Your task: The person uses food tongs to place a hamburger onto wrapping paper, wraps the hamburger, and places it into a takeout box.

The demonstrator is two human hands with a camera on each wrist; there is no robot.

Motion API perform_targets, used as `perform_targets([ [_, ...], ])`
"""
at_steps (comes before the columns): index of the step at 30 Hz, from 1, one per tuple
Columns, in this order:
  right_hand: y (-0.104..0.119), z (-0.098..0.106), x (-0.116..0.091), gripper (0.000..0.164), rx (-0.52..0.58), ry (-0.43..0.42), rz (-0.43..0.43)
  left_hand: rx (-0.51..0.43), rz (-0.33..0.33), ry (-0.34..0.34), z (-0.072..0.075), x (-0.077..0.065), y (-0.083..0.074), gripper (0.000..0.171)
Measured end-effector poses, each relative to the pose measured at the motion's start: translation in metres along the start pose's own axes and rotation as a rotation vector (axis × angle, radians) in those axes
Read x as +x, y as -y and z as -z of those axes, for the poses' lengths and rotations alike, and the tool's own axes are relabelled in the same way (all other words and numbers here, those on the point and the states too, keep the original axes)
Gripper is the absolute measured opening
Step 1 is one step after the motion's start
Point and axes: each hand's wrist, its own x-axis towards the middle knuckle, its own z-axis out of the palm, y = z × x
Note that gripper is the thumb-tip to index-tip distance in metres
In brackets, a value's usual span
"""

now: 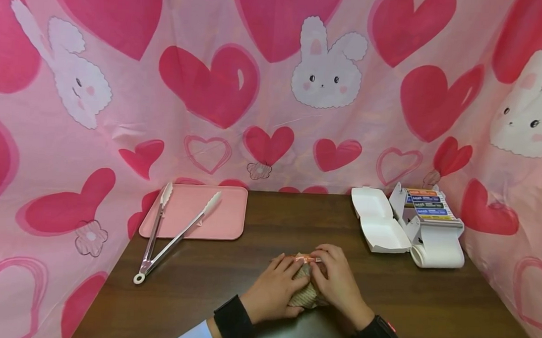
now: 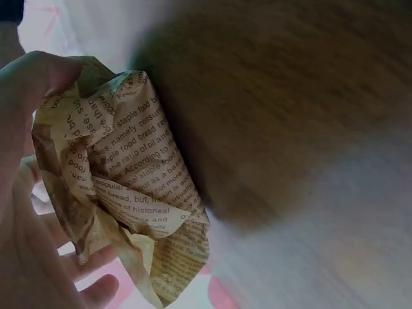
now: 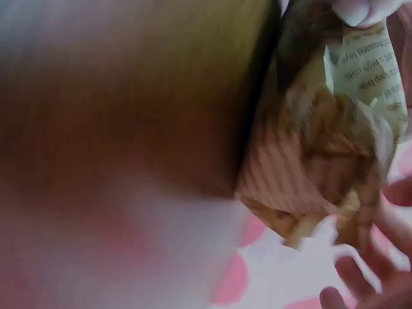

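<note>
A small bundle wrapped in brown paper printed with text [image 1: 305, 294] sits on the table between both hands. Its paper [image 2: 138, 151] is creased and folded, with crumpled edges in both wrist views. An orange-red printed strip [image 1: 308, 259] lies along its far top edge, under the fingertips. My left hand [image 1: 275, 290] holds the bundle's left side, thumb at the near end and fingers at the far end. From the right, my right hand [image 1: 338, 283] grips it, fingers near the strip and thumb against the paper. What the paper encloses is hidden.
Silver tongs [image 1: 177, 240] with white tips rest partly on a pink tray [image 1: 228, 222] at the back left. At the back right are an opened white takeout box [image 1: 383, 237] and a dispenser [image 1: 428, 206] with colourful printed strips and a white roll [image 1: 440, 249].
</note>
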Motion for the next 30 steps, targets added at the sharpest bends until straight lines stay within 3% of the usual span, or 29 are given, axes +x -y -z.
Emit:
perform_targets([
  [2,0.003,0.002,-0.002,0.025,-0.072,0.061,0.138,0.002,0.0,-0.003,-0.001,0.0,0.001,0.075],
  [4,0.005,0.004,-0.005,0.031,-0.126,0.125,0.189,-0.006,-0.003,-0.001,-0.002,-0.001,0.002,0.077],
  [8,0.003,0.006,-0.013,0.036,-0.163,0.191,0.178,-0.029,-0.012,0.002,-0.004,-0.002,0.002,0.075],
  [16,-0.003,0.004,-0.022,0.04,-0.177,0.222,0.159,-0.016,-0.021,-0.025,-0.009,-0.008,0.005,0.074],
  [25,-0.001,0.006,-0.021,0.04,-0.136,0.239,0.127,-0.002,-0.022,-0.03,-0.01,-0.012,0.006,0.074],
  [30,-0.003,0.008,-0.018,0.04,-0.053,0.277,0.091,0.013,-0.025,-0.018,-0.01,-0.012,0.007,0.074],
])
